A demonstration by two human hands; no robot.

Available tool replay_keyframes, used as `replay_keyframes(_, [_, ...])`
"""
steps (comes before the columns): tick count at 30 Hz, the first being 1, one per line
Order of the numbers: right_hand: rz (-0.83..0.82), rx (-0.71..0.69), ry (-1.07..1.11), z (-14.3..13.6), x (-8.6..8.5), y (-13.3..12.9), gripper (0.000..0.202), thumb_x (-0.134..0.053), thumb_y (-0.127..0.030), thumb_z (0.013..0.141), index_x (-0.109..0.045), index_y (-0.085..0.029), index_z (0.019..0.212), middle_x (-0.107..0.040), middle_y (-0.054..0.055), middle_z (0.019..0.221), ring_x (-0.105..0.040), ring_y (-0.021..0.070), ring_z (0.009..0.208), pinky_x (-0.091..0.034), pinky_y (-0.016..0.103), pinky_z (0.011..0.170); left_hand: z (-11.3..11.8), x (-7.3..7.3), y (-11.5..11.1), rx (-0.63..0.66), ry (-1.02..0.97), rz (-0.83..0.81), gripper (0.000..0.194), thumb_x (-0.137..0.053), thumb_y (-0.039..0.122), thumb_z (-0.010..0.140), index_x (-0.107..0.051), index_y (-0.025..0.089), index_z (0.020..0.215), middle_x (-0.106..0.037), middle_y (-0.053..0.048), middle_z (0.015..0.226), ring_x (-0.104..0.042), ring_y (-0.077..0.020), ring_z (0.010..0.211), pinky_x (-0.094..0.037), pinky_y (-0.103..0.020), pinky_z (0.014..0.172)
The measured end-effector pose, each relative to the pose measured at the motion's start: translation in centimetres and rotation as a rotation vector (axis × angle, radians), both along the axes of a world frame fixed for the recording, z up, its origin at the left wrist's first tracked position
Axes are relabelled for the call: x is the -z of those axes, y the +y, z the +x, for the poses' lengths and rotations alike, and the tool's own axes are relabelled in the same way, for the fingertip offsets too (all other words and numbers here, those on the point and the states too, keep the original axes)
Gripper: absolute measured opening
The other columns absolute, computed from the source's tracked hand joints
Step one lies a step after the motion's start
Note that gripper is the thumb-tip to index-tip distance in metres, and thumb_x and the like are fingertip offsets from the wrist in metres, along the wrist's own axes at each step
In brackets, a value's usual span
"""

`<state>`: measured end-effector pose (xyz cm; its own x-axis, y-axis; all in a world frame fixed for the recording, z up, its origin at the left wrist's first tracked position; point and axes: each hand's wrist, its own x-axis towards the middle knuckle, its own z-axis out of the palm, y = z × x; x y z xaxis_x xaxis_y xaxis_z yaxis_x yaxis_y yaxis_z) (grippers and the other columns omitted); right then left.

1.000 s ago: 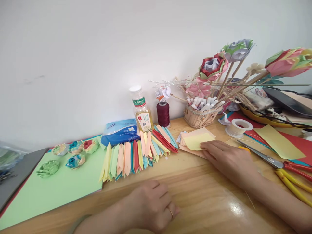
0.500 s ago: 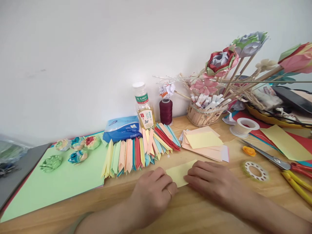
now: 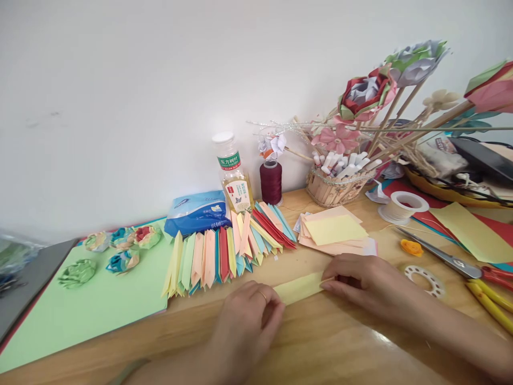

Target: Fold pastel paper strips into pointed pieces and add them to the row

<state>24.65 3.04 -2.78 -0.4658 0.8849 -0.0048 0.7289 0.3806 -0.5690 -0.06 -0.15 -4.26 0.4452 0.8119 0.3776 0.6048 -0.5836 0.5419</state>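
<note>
1. On the wooden desk (image 3: 320, 342), the left hand (image 3: 244, 326) and right hand (image 3: 360, 283) are pinching the folded yellow paper strip (image 3: 298, 287) at opposite ends.
2. Uneven pressing is likely skewing the crease.
3. The strip is lying near the folded paper units (image 3: 224, 254), risking disturbance.

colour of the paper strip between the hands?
Pale yellow. The paper strip shows best in the head view, pinched between the left hand and right hand.

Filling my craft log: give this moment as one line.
left hand: on yellow paper strip | right hand: pinching strip's other end | strip: flat on table
</note>
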Motion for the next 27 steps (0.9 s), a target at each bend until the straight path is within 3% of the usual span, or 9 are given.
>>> replay_keyframes(4, [0.023, 0.093, -0.055, -0.5, 0.5, -0.4, 0.02, -0.05, -0.03, 0.086, -0.065, -0.022, 0.077, -0.066, 0.002, 0.073, -0.061, 0.0162, 0.064, -0.043, 0.025, 0.055, 0.1, 0.0, 0.3, -0.063, 0.033, -0.07, 0.015, -0.046, 0.015, 0.082, -0.056, 0.017, 0.072, -0.06, 0.0, 0.062, -0.056, -0.0146, 0.055, -0.042, -0.023, 0.05])
replay_keyframes(9, [-0.061, 0.232, -0.128, -0.8, 1.2, -0.4, 0.011, -0.052, -0.032, 0.081, -0.058, -0.023, 0.083, -0.061, -0.002, 0.063, -0.057, 0.0149, 0.055, -0.039, 0.024, 0.049, 0.7, -1.0, 1.1, -0.162, 0.173, -0.36, 0.014, -0.049, 0.013, 0.083, -0.057, 0.017, 0.072, -0.061, 0.0, 0.065, -0.055, -0.0139, 0.058, -0.04, -0.022, 0.054])
replay_keyframes(12, [-0.052, 0.267, -0.127, -0.9, 1.5, -0.5, 0.014, -0.051, -0.033, 0.08, -0.054, -0.024, 0.089, -0.061, -0.003, 0.065, -0.058, 0.0154, 0.056, -0.038, 0.024, 0.049, 0.9, -1.3, 1.4, -0.18, 0.236, -0.453, 0.013, -0.048, 0.012, 0.084, -0.057, 0.017, 0.075, -0.062, 0.0, 0.069, -0.056, -0.0143, 0.061, -0.04, -0.023, 0.057])
replay_keyframes(20, [0.03, 0.258, -0.148, -1.3, 1.6, -0.9, 0.007, -0.047, -0.03, 0.084, -0.044, -0.024, 0.081, -0.059, -0.004, 0.063, -0.056, 0.0156, 0.054, -0.036, 0.024, 0.049, 1.0, -1.1, 1.8, -0.174, 0.274, -0.527, 0.01, -0.047, 0.01, 0.085, -0.054, 0.016, 0.088, -0.064, 0.0, 0.073, -0.059, -0.0154, 0.064, -0.042, -0.024, 0.059])
replay_keyframes(27, [0.076, 0.264, -0.237, -1.8, 1.6, -1.2, 0.006, -0.043, -0.027, 0.086, -0.041, -0.024, 0.081, -0.061, -0.001, 0.066, -0.057, 0.0177, 0.055, -0.035, 0.025, 0.048, 1.1, -1.0, 2.1, -0.184, 0.326, -0.494, 0.012, -0.048, 0.007, 0.082, -0.055, 0.016, 0.086, -0.061, 0.001, 0.067, -0.058, -0.0143, 0.06, -0.04, -0.023, 0.056])
